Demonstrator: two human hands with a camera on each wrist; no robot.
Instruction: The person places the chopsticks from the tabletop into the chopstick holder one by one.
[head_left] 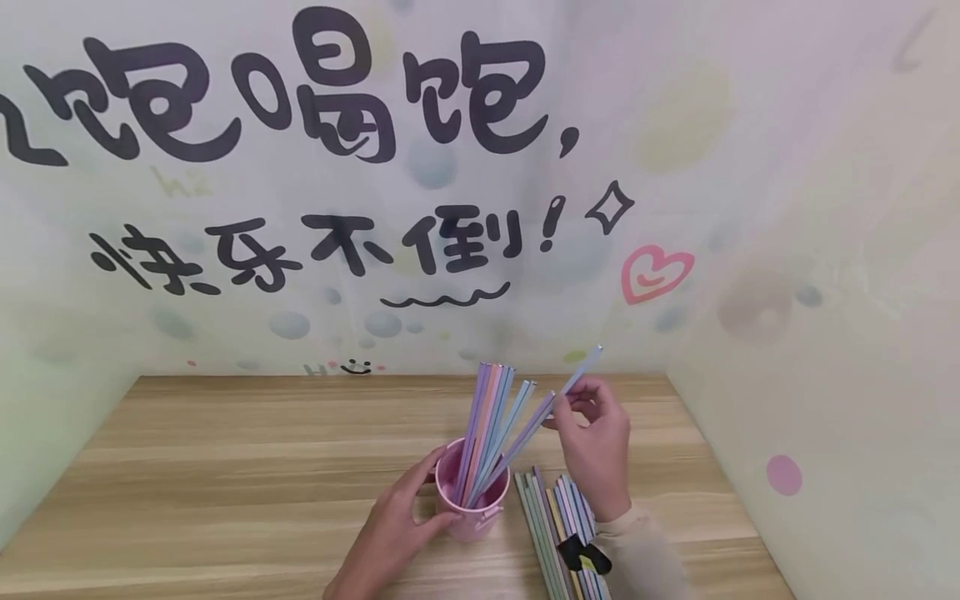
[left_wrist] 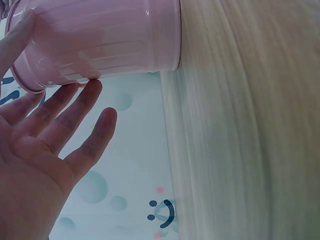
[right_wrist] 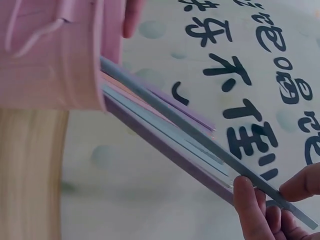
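Note:
A small pink bucket point(head_left: 474, 525) stands on the wooden table, holding several slim pastel chopsticks point(head_left: 487, 417) that lean against its rim. My left hand point(head_left: 393, 521) holds the bucket from the left, thumb on the near side and fingers curved along the far side. In the left wrist view two fingertips touch the bucket wall point(left_wrist: 100, 40). My right hand point(head_left: 596, 433) pinches a light blue chopstick point(right_wrist: 200, 137) near its upper end, between thumb and index finger. Its lower end dips inside the bucket. A purple chopstick point(head_left: 528, 427) leans right, its top at the right fingers.
On the table, right of the bucket and partly under the right forearm, lie several more chopsticks point(head_left: 536, 521) in green, yellow, blue and purple. A printed backdrop point(head_left: 337, 183) with black writing rises behind the table point(head_left: 247, 475). A pale side wall point(head_left: 847, 400) stands at the right.

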